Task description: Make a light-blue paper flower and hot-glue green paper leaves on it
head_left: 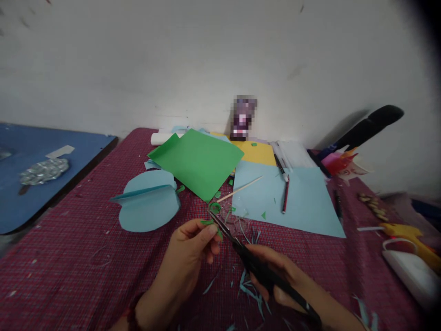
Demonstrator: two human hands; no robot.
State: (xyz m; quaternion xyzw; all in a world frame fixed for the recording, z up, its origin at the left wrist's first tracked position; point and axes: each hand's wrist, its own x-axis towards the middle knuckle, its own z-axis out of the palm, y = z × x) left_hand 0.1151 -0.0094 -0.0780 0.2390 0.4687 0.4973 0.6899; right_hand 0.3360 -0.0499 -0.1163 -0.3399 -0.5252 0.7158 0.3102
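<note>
I see the left hand (193, 243) pinching a green scrap (206, 222), just in front of the green sheet (203, 161)'s near corner; the right hand (275, 269) grips black-handled scissors (255, 263). Best: fingertips clear of the blades, turn paper, short snips.

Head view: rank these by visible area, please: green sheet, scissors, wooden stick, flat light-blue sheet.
Largest to smallest:
1. Flat light-blue sheet
2. Green sheet
3. Scissors, partly covered by the right hand and enlarged by nearness to the camera
4. Wooden stick
</note>
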